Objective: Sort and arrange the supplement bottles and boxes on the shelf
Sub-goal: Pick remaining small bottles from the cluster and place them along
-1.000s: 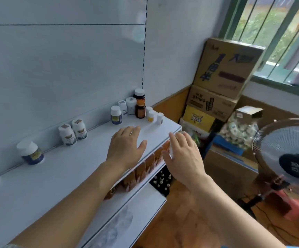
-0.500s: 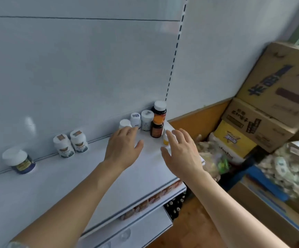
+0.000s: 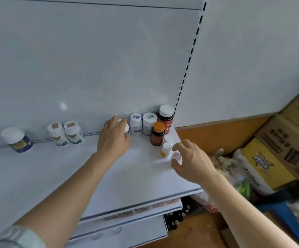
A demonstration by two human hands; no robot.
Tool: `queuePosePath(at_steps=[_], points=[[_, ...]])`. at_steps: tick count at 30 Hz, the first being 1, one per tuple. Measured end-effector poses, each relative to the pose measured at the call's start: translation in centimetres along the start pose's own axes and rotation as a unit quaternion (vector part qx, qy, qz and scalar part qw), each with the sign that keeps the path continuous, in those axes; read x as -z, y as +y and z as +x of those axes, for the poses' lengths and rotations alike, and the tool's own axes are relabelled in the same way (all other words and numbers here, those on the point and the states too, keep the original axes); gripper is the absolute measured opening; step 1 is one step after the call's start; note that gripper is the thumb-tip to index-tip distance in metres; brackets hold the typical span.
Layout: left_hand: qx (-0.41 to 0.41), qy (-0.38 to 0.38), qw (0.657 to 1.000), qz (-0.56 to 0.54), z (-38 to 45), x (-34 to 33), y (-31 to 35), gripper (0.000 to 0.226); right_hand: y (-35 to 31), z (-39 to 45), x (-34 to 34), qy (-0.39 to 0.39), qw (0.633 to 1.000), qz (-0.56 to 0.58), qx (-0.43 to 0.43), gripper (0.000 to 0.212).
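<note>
Supplement bottles stand along the back of the white shelf [image 3: 59,169]. My left hand [image 3: 113,140] is wrapped over a white-capped bottle [image 3: 125,125], fingers on its cap, thumb at its side. To its right stand two white bottles [image 3: 136,124], a tall dark bottle with a white cap [image 3: 165,116] and a brown bottle with an orange cap [image 3: 158,134]. My right hand [image 3: 192,160] is curled, fingers apart, around a small white bottle [image 3: 176,156]; the thumb touches it. A small yellow bottle [image 3: 165,149] stands just left of the fingertips.
Further left on the shelf are two white bottles with green labels [image 3: 65,134] and a blue jar with a white lid [image 3: 18,140]. Stacked cardboard boxes [image 3: 277,149] and bags fill the floor to the right. A lower shelf [image 3: 127,228] juts out beneath.
Both hands have reached forward from the shelf's front edge to the bottles at the back right. The left hand has closed over the white-capped bottle; the view has swung left and closer.
</note>
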State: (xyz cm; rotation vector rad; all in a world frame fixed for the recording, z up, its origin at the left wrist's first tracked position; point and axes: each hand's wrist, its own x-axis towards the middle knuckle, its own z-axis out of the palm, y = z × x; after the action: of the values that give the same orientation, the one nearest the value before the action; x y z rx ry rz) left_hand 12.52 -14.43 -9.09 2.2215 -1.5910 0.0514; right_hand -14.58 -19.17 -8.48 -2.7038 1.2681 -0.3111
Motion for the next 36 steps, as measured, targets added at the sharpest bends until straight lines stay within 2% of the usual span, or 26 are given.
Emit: queuePosePath(at_steps=[3, 8, 13, 17, 20, 24, 28, 36], points=[[0.014, -0.002, 0.999, -0.034, 0.3, -0.1, -0.2, 0.036, 1.0, -0.2, -0.7, -0.006, 0.999, 0.041, 0.036, 0.030], [0.046, 0.002, 0.994, -0.097, 0.4, 0.2, -0.4, 0.027, 1.4, -0.1, -0.9, 0.031, 0.992, 0.100, 0.070, 0.026], [0.079, 0.009, 0.976, -0.204, -0.7, 0.8, -0.3, 0.021, 0.0, 0.6, 0.1, 0.071, 0.964, 0.256, 0.031, 0.018], [0.090, -0.011, 0.943, -0.319, -2.5, 2.5, -0.1, 0.015, -2.1, 1.6, 1.3, 0.028, 0.926, 0.373, -0.053, 0.013], [0.095, -0.014, 0.931, -0.353, -3.9, 3.9, 0.1, 0.012, -4.1, 1.9, 1.7, 0.002, 0.899, 0.430, -0.078, 0.018], [0.122, -0.026, 0.896, -0.427, -5.7, 5.2, -0.7, 0.010, -7.1, 1.8, 1.9, -0.003, 0.872, 0.484, -0.071, 0.018], [0.118, -0.028, 0.886, -0.447, -7.8, 6.7, -1.7, 0.011, -10.1, 1.5, 2.0, -0.017, 0.846, 0.527, -0.079, 0.011], [0.134, -0.014, 0.891, -0.433, -12.2, 8.4, -5.0, 0.025, -16.0, 0.1, 1.7, -0.051, 0.861, 0.504, -0.052, 0.007]])
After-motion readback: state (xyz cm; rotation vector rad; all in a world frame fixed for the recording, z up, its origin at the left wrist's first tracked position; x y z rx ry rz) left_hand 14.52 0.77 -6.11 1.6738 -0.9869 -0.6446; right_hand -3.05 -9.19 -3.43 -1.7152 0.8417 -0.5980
